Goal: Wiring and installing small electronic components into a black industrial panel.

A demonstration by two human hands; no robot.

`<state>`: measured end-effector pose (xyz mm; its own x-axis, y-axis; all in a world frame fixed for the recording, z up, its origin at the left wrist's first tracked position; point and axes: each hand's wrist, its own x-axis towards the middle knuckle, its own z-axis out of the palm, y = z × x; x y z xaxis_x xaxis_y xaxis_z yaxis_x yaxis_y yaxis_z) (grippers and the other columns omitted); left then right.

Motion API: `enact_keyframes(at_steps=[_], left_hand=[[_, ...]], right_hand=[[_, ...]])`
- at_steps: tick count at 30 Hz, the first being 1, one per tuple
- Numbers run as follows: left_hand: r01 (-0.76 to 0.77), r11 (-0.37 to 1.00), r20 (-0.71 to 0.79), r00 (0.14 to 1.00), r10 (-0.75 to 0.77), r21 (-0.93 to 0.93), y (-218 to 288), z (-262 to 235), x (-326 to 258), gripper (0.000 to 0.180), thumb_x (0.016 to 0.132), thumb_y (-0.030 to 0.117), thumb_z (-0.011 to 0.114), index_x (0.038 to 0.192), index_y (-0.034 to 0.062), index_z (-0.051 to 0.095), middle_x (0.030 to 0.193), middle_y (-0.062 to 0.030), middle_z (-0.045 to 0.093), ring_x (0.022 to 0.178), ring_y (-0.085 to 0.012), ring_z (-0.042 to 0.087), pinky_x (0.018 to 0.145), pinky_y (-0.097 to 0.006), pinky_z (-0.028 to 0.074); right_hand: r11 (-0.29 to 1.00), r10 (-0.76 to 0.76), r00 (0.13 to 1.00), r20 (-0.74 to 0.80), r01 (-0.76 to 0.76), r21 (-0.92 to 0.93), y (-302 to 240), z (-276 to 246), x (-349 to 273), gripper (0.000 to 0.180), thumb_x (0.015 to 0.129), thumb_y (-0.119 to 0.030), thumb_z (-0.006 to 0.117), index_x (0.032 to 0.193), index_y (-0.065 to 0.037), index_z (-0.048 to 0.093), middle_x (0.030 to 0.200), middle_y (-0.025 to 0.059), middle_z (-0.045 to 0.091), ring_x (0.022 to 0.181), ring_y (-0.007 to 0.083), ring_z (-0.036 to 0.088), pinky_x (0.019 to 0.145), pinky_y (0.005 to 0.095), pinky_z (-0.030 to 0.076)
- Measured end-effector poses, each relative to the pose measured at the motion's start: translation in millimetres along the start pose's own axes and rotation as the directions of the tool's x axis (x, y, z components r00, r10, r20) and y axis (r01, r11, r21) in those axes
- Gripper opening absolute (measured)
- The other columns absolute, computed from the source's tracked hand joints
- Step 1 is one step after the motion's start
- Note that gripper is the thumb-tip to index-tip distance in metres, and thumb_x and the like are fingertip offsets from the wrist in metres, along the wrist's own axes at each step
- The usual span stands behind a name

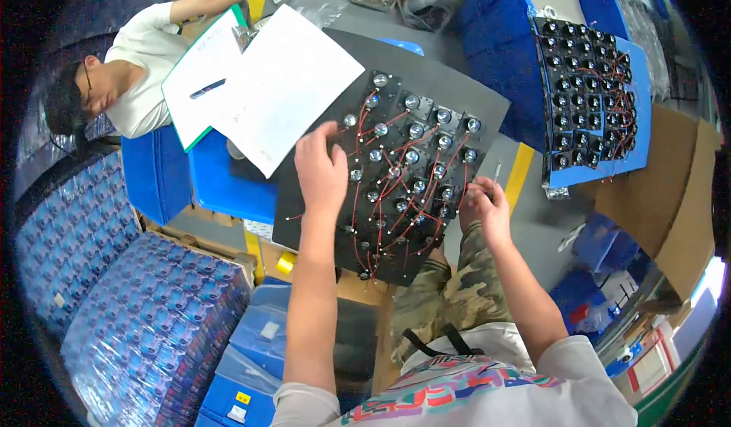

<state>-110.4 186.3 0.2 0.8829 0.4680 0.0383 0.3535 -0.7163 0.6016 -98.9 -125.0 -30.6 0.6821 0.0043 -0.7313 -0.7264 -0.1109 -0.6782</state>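
A black board point(487, 103) lies in front of me, carrying rows of small black square modules point(416, 131) with shiny round clear centres and thin red wires. My left hand point(320, 169) is over the board's left part, beside the leftmost modules. Its thumb and index finger are apart, with nothing visible between them. At the board's right edge, my right hand point(487, 204) is closed around a thin pen-like tool point(498, 170), its silvery end pointing up. The rest of the tool is hidden by the fingers.
White paper sheets point(301, 76) and a green-edged clipboard point(177, 95) with a dark pen point(208, 89) lie at the left, near a seated person in white. A blue panel point(640, 99) with more modules leans by blue bins point(495, 38) at right. Wrapped boxes point(152, 313) stand lower left.
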Motion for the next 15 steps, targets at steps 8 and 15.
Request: enact_keyframes(at_steps=[8,15], left_hand=[[-0.046,0.997,0.265,0.964,0.028,0.06,40.5,18.1,-24.1,0.028,0.077,0.004,0.054,0.103,0.0105,0.062,0.096,-0.0095,0.061,0.098,-0.0273,0.053,0.088,-0.041,0.039],[-0.084,0.991,0.348,0.937,0.043,0.105,41.8,29.6,-21.8,0.035,0.078,0.005,0.053,0.112,0.0102,0.059,0.1,-0.0127,0.06,0.104,-0.0286,0.05,0.091,-0.044,0.036]], right_hand=[[0.995,-0.072,0.995,-0.068,0.076,0.058,-11.6,5.4,9.4,0.035,0.089,-0.006,0.053,0.124,-0.001,0.051,0.107,0.0064,0.061,0.082,0.0102,0.053,0.073,0.0235,0.045],[0.996,-0.088,0.996,-0.016,0.088,0.014,-13.3,7.1,10.8,0.039,0.09,-0.006,0.051,0.129,-0.001,0.048,0.111,0.0067,0.058,0.089,0.0116,0.053,0.078,0.025,0.045]])
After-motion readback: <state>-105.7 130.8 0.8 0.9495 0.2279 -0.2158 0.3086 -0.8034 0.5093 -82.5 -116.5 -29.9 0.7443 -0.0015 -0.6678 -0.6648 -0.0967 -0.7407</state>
